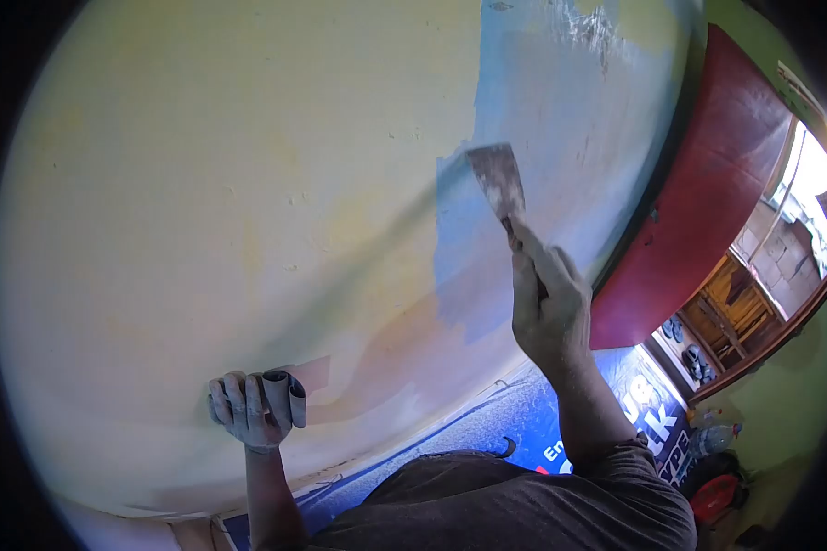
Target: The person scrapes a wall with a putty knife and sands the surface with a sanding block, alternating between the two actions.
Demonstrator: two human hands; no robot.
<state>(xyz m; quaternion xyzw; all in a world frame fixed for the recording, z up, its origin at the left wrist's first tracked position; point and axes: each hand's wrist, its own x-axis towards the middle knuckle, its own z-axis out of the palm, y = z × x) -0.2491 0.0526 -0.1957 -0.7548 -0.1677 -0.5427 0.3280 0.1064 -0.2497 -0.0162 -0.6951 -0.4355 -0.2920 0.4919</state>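
The left hand (246,410) is curled shut around a roll of sandpaper (285,395), knuckles against the pale wall (202,184); the roll's loose end juts past the fingers and could, I judge, slip out if the grip eases. Up and to the right, the right hand (547,308) is clamped on a scraper (498,179), its smeared, grey-streaked blade lying on the wall just above the fingertips, at the edge of a blue patch (542,83); tilted too steeply, a corner might gouge the surface

The single head-worn fisheye view faces the wall (248,202) close up, tilted, with the left hand (248,409) and right hand (547,308) in frame
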